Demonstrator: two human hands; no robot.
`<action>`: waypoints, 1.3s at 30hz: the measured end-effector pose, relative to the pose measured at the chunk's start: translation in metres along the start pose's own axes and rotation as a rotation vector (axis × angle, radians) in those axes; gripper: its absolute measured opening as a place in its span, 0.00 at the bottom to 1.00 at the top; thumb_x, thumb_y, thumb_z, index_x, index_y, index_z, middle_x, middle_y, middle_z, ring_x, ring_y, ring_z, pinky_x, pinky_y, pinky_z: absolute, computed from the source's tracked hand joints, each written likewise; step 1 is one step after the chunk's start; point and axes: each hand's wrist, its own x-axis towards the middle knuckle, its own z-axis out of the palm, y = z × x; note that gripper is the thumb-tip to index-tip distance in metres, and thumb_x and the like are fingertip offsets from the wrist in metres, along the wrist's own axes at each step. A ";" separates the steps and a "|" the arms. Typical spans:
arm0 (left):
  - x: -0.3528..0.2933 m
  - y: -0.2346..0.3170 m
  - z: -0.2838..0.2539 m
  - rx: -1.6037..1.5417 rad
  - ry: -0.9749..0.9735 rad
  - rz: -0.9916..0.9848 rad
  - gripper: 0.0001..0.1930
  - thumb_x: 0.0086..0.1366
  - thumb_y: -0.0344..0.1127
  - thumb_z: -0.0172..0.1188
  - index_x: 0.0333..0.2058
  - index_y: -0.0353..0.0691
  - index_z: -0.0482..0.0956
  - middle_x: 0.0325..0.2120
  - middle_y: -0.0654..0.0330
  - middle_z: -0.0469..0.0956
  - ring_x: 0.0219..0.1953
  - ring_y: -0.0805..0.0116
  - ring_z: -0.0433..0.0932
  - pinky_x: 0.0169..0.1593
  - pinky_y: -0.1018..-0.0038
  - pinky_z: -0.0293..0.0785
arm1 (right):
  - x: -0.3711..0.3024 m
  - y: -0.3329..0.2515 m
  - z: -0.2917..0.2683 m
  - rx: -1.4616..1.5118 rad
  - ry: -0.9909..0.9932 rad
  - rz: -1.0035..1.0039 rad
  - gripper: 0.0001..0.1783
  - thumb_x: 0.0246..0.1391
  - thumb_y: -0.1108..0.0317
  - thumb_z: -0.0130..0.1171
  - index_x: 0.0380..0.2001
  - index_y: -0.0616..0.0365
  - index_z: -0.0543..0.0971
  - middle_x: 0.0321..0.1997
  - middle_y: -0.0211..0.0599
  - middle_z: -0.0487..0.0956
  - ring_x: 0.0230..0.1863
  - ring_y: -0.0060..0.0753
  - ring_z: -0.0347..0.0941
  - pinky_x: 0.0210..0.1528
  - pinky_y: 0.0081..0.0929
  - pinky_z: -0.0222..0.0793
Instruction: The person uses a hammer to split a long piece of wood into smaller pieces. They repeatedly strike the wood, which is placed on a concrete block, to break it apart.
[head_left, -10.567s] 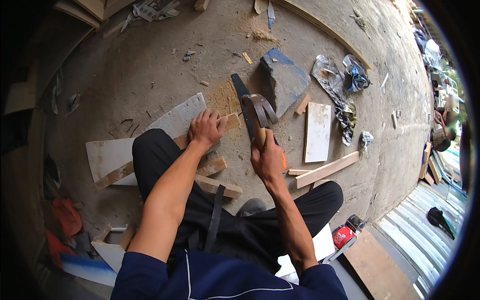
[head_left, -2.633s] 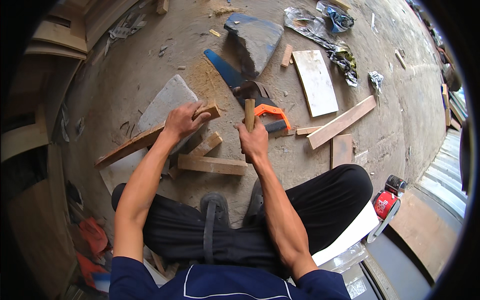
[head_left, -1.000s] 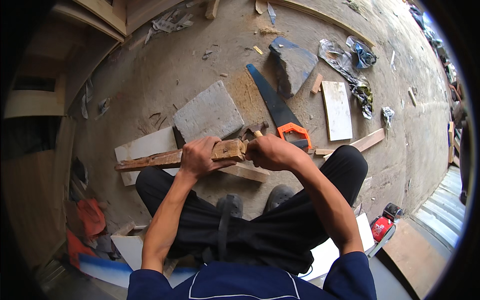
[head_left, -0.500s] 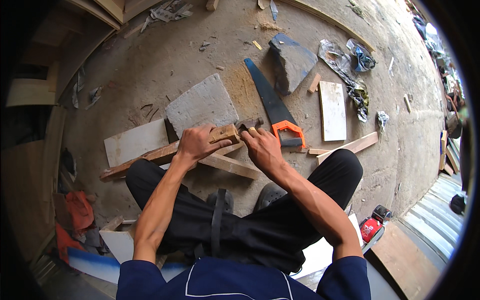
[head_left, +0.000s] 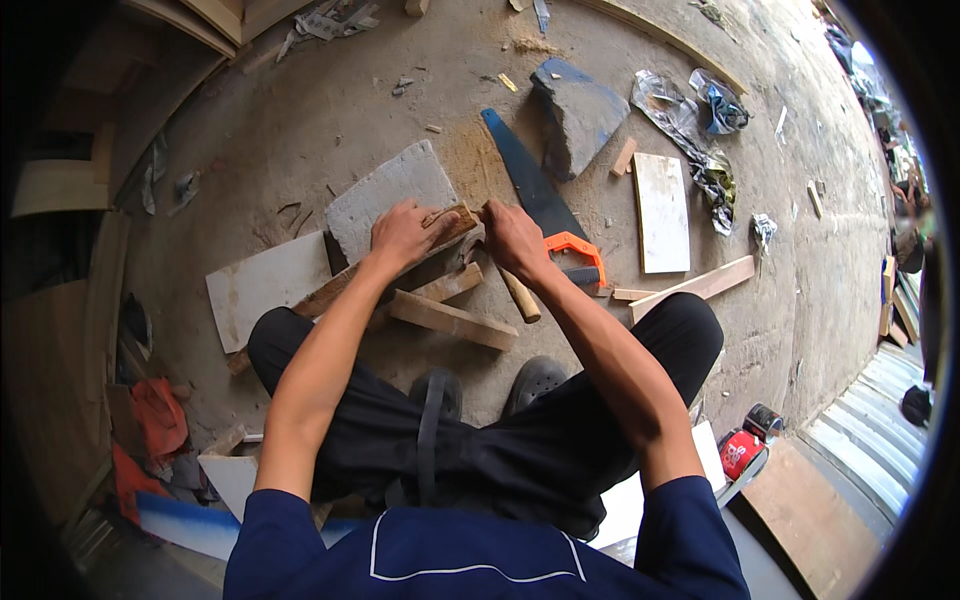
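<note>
My left hand [head_left: 402, 238] is closed around the upper end of a long, worn wooden beam [head_left: 452, 232], which slants down to the left past my knee. Just right of that end, my right hand [head_left: 512, 240] is closed on a hammer near its head. The hammer's wooden handle [head_left: 518, 295] sticks out below the hand, and its dark metal partly shows beside the beam. My fingers hide the rest of the head. Under the beam lie shorter wood pieces, among them a pale block [head_left: 452, 320]. A grey stone slab [head_left: 390, 195] lies just beyond my left hand.
A handsaw [head_left: 530, 170] with an orange handle lies right of my hands. Farther off are a blue-stained stone block [head_left: 578, 115], a white board [head_left: 662, 212] and crumpled plastic [head_left: 665, 110]. A wood strip [head_left: 695, 288] lies by my right knee, another white board [head_left: 268, 282] at left.
Both hands have moved slightly up, lifting the beam's end. My right hand has shifted left, and the hammer has turned so its handle now shows below the hand.
</note>
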 end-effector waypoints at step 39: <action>0.037 -0.020 0.061 0.035 0.341 -0.037 0.24 0.67 0.58 0.49 0.29 0.40 0.73 0.31 0.52 0.75 0.39 0.49 0.75 0.41 0.55 0.68 | -0.053 0.022 -0.004 0.548 0.135 0.343 0.17 0.58 0.58 0.61 0.41 0.60 0.72 0.24 0.47 0.74 0.26 0.44 0.72 0.33 0.38 0.68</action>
